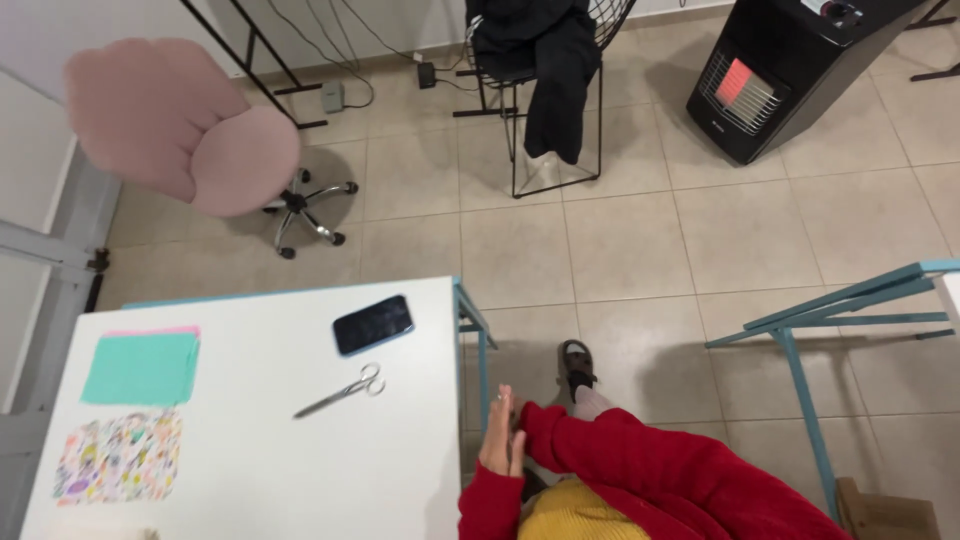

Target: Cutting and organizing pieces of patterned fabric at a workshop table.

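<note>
Pressing hands (503, 435) together beside white table (300, 470), scissors (343, 391) near.

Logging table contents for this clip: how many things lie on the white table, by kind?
Phones: 1, a dark phone
Scissors: 1, a metal pair of scissors
Paper or fabric stacks: 2, the teal stack over a pink sheet, and the floral stack
Total: 4

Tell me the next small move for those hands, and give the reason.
Probably reach the left hand across to the scissors. Both hands are pressed together, empty, just off the white table edge, and the scissors lie closed nearest them, with the teal paper stack and patterned sheet farther off.
</note>
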